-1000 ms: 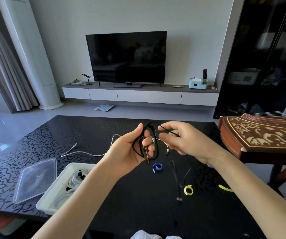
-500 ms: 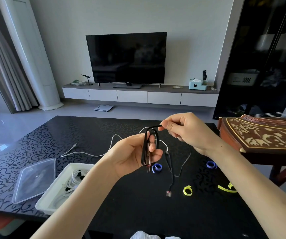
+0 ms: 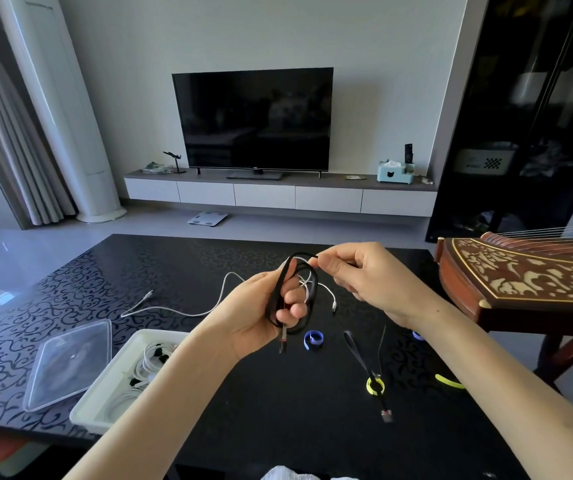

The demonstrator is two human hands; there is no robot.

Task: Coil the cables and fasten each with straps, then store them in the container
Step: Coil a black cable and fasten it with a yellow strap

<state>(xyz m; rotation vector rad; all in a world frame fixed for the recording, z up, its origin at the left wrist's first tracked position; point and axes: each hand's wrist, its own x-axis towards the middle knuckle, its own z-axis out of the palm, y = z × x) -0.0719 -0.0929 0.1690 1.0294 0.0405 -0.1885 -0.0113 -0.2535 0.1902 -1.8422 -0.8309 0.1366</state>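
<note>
Near the table's (image 3: 278, 410) left front edge, a clear lid (image 3: 70, 362) lies beside the white container (image 3: 91, 419) of bundled white cables. Over the middle, the left hand (image 3: 261, 317) grips the black cable's (image 3: 280, 287) coils, and the right hand (image 3: 364, 275) pinches its strand. A blue strap (image 3: 307, 341) and a yellow strap (image 3: 369, 386) lie rightward.

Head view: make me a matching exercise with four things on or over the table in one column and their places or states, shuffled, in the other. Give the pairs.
1. black cable
2. white cable
3. blue strap
4. clear lid

A. lies flat, left of the container
B. looped in the left hand, pinched by the right hand
C. lies uncoiled on the table, no hand on it
D. curled into a ring on the table

Pairs: 1-B, 2-C, 3-D, 4-A
</note>
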